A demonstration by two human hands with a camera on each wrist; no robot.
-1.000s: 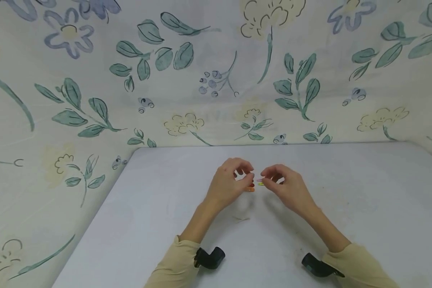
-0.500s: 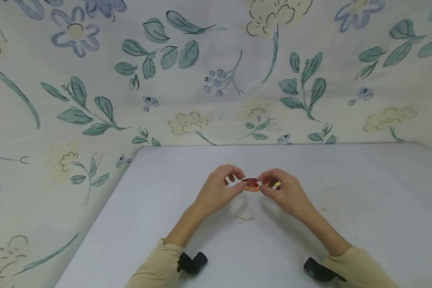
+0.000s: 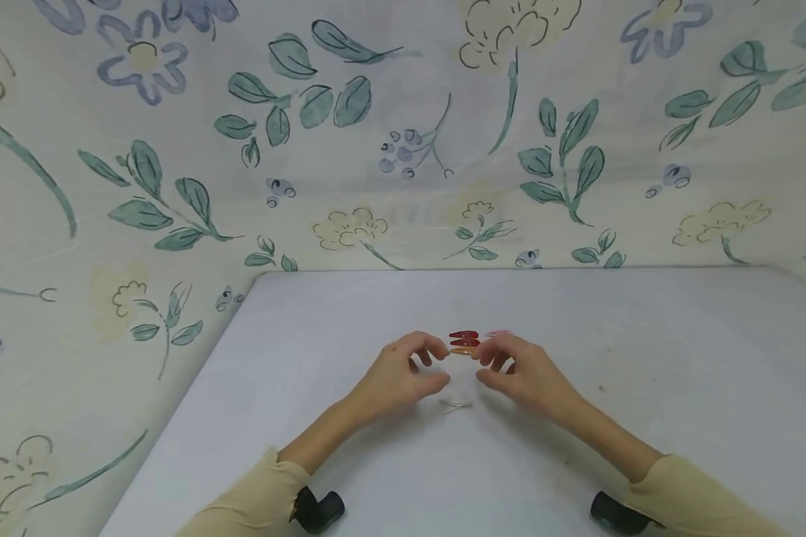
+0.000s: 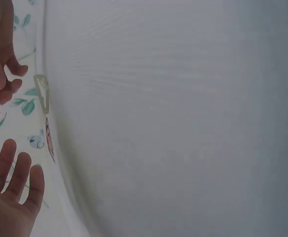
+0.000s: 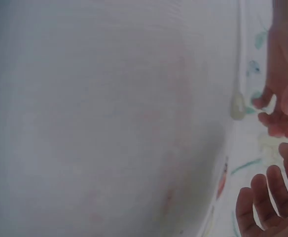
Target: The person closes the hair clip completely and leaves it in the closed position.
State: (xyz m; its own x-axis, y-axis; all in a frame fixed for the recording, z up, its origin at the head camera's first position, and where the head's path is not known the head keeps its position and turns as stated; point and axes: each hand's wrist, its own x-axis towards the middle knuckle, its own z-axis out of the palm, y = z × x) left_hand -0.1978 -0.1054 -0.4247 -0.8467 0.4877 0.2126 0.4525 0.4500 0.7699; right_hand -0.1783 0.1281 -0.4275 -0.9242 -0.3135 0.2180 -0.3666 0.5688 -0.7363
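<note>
Two red snap hair clips and an orange snap hair clip lie stacked in a short column on the table. A pink hair clip sits to their right, partly behind my right hand. My left hand hovers at the left of the column, thumb and fingers apart, holding nothing. The right hand is loosely curved, its fingertips right at the orange clip's end. Closer to me lies a pale hair clip, which also shows as a pale clip in the left wrist view.
The white table runs back to a floral cloth hanging behind it. A black wrist camera sits at the left sleeve and another black camera at the right.
Both hands have come nearer to me, off the red clips, and the left has also drifted left. The red clips and the pink clip now show more fully; the yellow one is hidden.
</note>
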